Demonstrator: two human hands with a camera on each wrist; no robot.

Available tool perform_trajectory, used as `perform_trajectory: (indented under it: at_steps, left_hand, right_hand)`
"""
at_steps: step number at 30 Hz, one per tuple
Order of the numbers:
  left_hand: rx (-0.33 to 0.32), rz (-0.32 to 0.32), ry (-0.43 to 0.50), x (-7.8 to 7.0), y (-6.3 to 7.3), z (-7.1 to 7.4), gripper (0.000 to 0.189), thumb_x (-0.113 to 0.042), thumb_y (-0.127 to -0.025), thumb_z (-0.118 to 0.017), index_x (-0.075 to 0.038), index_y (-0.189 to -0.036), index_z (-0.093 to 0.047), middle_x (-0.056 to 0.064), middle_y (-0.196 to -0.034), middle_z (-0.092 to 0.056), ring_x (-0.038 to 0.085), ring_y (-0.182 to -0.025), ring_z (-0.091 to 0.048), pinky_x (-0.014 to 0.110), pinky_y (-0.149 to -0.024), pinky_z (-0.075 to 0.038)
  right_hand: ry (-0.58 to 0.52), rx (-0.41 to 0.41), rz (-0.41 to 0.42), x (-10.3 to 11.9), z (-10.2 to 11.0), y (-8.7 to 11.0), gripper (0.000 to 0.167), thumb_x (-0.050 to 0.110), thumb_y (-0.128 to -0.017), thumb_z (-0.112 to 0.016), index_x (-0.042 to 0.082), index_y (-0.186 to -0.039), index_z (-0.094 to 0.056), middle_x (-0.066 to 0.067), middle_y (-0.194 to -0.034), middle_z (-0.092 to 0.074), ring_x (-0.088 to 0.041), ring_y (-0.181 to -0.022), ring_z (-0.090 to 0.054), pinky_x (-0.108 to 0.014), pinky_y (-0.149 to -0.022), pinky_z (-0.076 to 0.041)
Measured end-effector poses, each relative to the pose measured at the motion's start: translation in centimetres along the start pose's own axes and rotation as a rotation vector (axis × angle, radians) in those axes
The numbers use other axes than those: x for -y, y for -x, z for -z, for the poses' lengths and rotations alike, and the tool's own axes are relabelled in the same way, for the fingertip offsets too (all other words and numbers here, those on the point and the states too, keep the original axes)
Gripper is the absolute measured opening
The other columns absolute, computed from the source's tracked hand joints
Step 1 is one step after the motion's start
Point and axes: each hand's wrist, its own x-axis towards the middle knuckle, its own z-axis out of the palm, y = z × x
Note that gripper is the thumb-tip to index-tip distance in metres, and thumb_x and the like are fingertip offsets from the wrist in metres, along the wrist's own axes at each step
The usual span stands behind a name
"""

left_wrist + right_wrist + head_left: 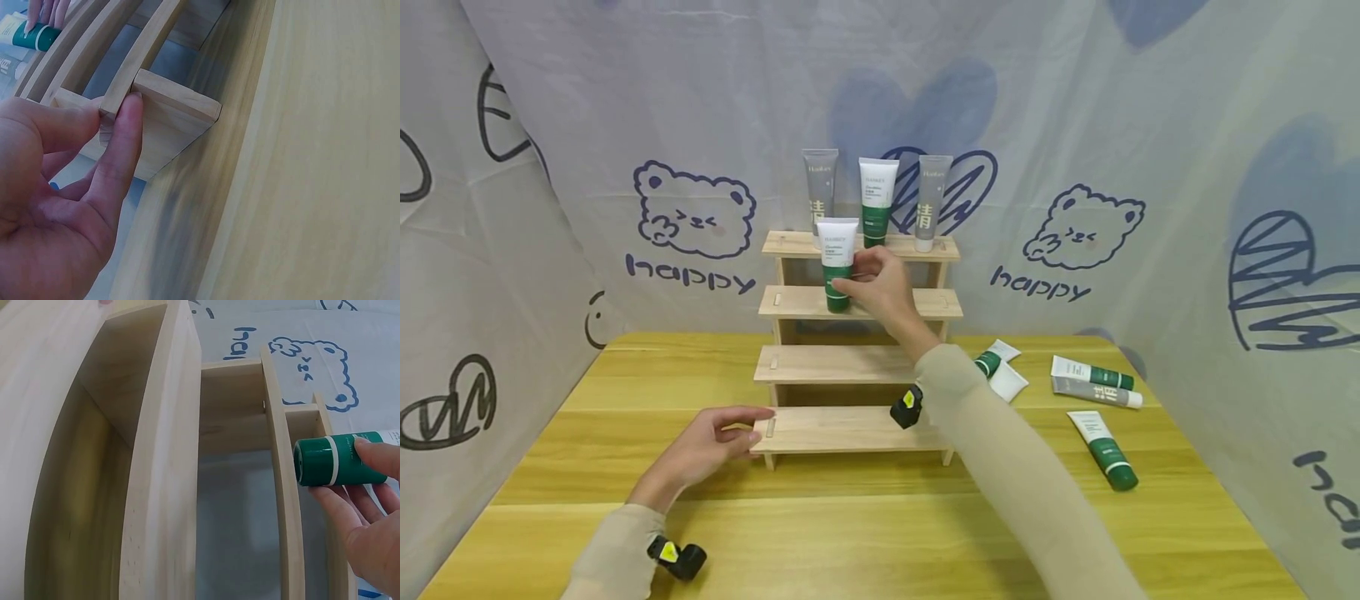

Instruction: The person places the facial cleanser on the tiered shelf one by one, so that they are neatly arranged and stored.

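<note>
My right hand grips a white-and-green squeeze tube, cap down, at the left part of the second tier from the top of a wooden stepped rack. In the right wrist view, the green cap end is at that tier's board; whether it touches is hard to tell. With thumb and fingertips my left hand pinches the left end of the lowest board. On the top tier stand a grey tube, another white-and-green tube and a second grey tube.
On the table right of the rack lie a white-and-green tube, another one against a grey tube, and more tubes partly hidden by my right sleeve. A patterned cloth hangs behind and at the sides.
</note>
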Motion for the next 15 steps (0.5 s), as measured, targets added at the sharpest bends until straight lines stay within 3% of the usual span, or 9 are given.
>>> perform_trajectory:
  at_steps: [8, 15]
  left_hand:
    - [0.000, -0.001, -0.002, 0.0, 0.0, -0.1, 0.043, -0.010, -0.103, -0.063, 0.000, -0.144, -0.057, 0.028, -0.157, -0.045, 0.035, -0.125, -0.065, 0.027, -0.092, -0.062]
    - [-0.004, 0.007, 0.001, 0.0, 0.0, 0.0, 0.042, -0.009, -0.102, -0.063, -0.001, -0.144, -0.057, 0.028, -0.157, -0.045, 0.031, -0.122, -0.067, 0.026, -0.091, -0.062]
  right_hand:
    - [0.034, 0.021, 0.001, 0.3, -1.0, 0.4, 0.043, 0.005, -0.084, -0.085, -0.001, -0.120, -0.062, -0.020, -0.122, -0.072, -0.033, -0.109, -0.072, -0.039, -0.098, -0.061]
    - [0.044, 0.017, 0.007, 0.4, -1.7, 0.3, 0.043, 0.006, -0.084, -0.085, 0.000, -0.120, -0.063, -0.018, -0.122, -0.072, -0.031, -0.109, -0.072, -0.036, -0.096, -0.062]
